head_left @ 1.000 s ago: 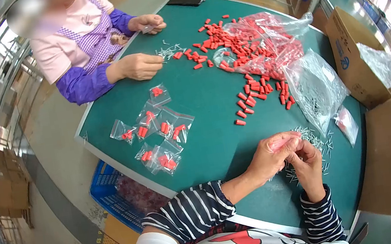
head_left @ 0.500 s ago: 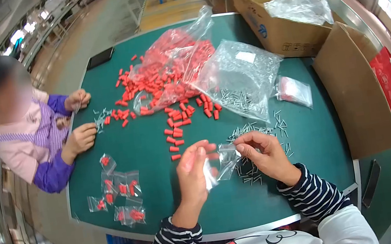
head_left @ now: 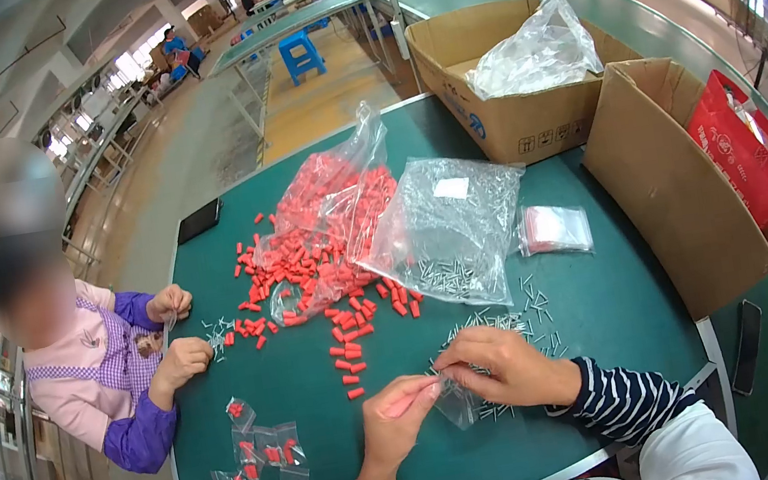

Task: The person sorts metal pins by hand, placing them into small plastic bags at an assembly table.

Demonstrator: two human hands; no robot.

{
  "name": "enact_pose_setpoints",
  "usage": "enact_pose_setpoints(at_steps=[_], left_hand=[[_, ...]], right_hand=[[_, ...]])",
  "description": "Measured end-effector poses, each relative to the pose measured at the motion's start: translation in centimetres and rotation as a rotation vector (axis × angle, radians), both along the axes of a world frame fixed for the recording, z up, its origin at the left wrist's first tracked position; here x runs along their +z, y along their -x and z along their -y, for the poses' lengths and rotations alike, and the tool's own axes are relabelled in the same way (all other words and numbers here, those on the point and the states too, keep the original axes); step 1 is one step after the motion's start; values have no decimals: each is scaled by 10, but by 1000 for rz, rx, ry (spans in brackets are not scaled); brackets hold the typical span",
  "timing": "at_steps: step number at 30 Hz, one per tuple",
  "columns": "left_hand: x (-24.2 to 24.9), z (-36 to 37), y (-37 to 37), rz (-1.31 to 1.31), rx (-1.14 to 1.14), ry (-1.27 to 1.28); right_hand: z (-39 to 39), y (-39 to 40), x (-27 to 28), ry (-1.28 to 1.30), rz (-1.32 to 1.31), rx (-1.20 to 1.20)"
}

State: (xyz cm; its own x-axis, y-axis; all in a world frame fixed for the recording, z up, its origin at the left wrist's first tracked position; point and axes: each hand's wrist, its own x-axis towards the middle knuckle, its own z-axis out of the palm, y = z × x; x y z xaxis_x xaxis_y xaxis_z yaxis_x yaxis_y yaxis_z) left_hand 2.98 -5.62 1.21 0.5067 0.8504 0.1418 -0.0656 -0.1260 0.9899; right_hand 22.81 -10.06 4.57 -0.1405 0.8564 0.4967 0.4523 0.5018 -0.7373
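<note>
A small clear plastic bag hangs between my hands over the near part of the table. My left hand is closed, with thumb and fingertips pinching the bag's upper edge. My right hand pinches the same edge from the other side, fingers bent over it. Beneath and behind the right hand lie loose grey metal screws, partly covered by it. Short red plastic plugs lie in a scattered row beyond my left hand. Whether the small bag contains anything is too hard to make out.
Beyond are a large bag of red plugs, a bag of screws and a pack of small bags. Filled small bags lie at left. A co-worker's hands handle screws. Cardboard boxes stand at right.
My hands have come together at the bag's top edge; the left fingers, spread before, are now pinched. The camera has tilted up, so the table sits lower in view.
</note>
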Motion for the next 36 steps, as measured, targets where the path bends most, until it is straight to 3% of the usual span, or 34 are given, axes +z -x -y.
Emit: enact_pose_setpoints(at_steps=[3,6,9,12,19,23,31,36], left_hand=[[4,5,3,2,45,140],[1,6,3,-63,48,164],[3,9,-4,49,7,144],[-1,9,-3,-2,14,22],[-6,5,1,-86,94,-154],[0,7,2,-41,140,-159],[4,9,0,-50,204,-471],[0,10,-4,-127,215,-429]], right_hand=[[4,6,4,221,-191,-20],[5,2,-6,328,-165,-4],[4,2,-7,391,-206,-17],[4,2,-3,423,-221,-7],[4,10,-9,384,-242,-44],[1,13,-1,56,-1,-181],[6,13,-3,479,-158,-21],[10,13,9,578,-194,-19]])
